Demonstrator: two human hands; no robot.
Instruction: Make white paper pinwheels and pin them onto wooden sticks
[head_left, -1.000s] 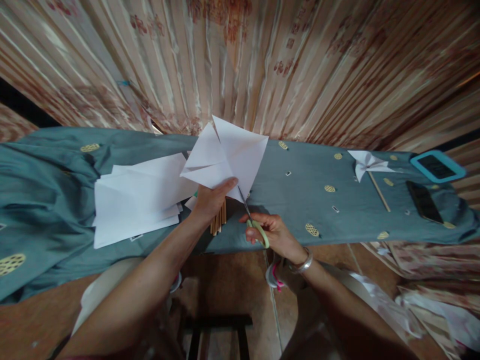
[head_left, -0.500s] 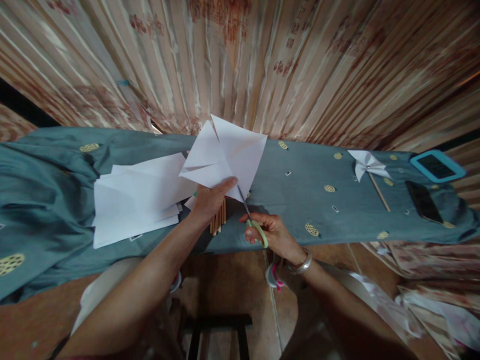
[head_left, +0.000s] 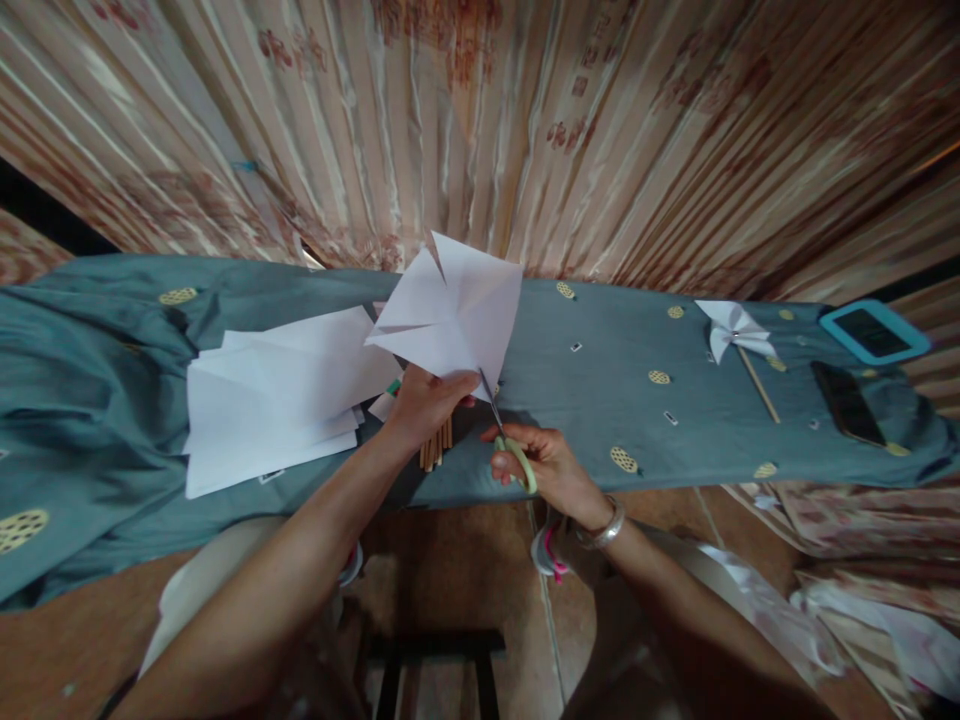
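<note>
My left hand (head_left: 431, 402) grips the near edge of a white square sheet of paper (head_left: 484, 300), thumb on top, holding it raised above the cloth. Slits run inward from two of the sheet's corners, at the top and at the left. In my right hand (head_left: 551, 468) is a pair of scissors (head_left: 516, 462) with light green handles. Its blades meet the sheet's near corner, beside my left thumb. Below my left hand lie several thin wooden sticks (head_left: 436, 445), partly hidden by it.
A stack of white paper (head_left: 277, 400) lies on the green pineapple-print cloth (head_left: 600, 400) at left. To the right are a paper pinwheel on a stick (head_left: 735, 335), a black phone (head_left: 847, 402) and a blue-framed device (head_left: 874, 332). A pleated curtain (head_left: 450, 130) hangs behind.
The sheet has tilted and turned slightly in my left hand, which has shifted a little right and nearer to me. My right hand and the scissors have barely moved.
</note>
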